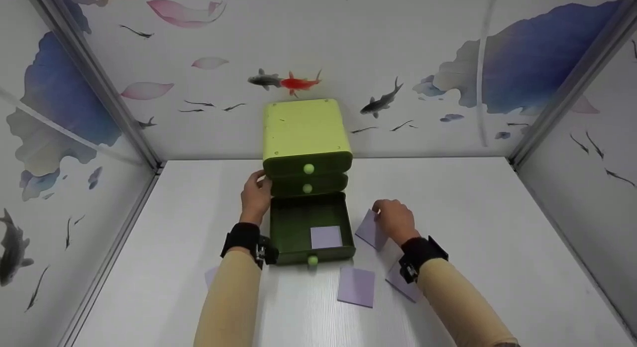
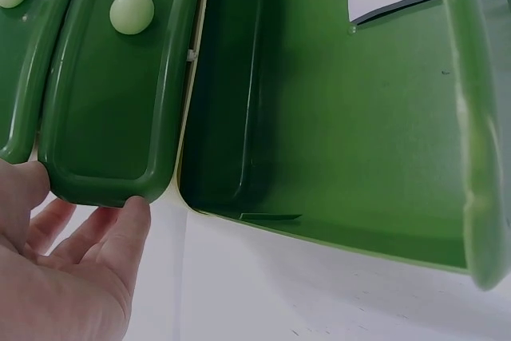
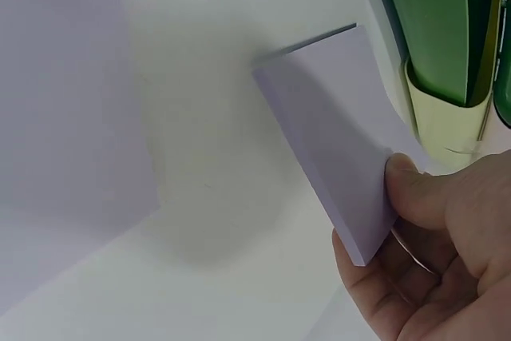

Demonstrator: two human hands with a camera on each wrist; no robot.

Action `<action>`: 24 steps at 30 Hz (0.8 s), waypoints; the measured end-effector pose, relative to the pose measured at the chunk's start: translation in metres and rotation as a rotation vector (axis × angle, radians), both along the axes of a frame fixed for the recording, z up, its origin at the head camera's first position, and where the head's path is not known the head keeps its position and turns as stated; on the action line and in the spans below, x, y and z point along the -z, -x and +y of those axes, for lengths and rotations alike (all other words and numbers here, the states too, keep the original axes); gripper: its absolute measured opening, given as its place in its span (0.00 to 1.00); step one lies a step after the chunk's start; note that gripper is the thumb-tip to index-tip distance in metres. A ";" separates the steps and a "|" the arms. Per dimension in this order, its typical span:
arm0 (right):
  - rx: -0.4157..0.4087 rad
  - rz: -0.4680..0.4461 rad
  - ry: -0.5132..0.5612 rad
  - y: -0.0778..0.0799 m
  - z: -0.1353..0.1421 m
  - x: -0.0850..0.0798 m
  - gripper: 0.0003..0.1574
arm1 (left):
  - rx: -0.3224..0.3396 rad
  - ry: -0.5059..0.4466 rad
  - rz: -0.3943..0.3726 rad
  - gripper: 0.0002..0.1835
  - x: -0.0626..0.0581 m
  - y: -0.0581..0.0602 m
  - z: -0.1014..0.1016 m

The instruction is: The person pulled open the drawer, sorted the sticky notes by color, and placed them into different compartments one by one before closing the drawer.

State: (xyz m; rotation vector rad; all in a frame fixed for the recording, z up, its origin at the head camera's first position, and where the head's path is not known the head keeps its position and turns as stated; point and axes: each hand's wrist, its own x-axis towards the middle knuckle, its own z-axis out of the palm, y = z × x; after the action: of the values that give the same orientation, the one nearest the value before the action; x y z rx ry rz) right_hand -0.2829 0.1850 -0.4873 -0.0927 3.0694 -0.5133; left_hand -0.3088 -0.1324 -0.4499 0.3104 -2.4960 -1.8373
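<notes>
A green drawer cabinet (image 1: pixel 307 130) stands against the back wall, its bottom drawer (image 1: pixel 291 220) pulled out. In that drawer lies a lilac sticky note pad (image 1: pixel 326 237). My left hand (image 1: pixel 256 197) is at the cabinet's left side; in the left wrist view its fingertips (image 2: pixel 137 212) touch the end of the middle drawer (image 2: pixel 112 109). To the right of the open drawer, my right hand (image 1: pixel 396 221) pinches another lilac sticky note pad (image 3: pixel 335 117) between thumb and fingers. That pad is tilted, one end raised above the table.
A lilac pad (image 1: pixel 356 287) lies in front of the drawer. Another pad (image 1: pixel 402 283) is partly under the right wrist, and one more (image 1: pixel 211 276) shows beside the left forearm. Printed panels (image 1: pixel 423 48) enclose the white table (image 1: pixel 473 227) at the back and sides.
</notes>
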 end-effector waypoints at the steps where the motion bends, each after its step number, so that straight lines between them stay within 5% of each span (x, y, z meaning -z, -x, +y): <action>1: 0.000 0.005 0.001 0.000 0.000 -0.001 0.13 | 0.002 0.003 0.003 0.24 0.000 0.000 0.000; 24: -0.038 0.159 -0.007 0.003 -0.010 -0.044 0.13 | 0.013 0.011 -0.006 0.24 -0.002 -0.003 -0.002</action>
State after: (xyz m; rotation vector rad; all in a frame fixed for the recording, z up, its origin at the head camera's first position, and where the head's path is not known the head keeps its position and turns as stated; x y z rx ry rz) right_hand -0.2862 0.1754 -0.4428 -0.2003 3.2162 -0.5173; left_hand -0.3060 -0.1342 -0.4478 0.3009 -2.5171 -1.8292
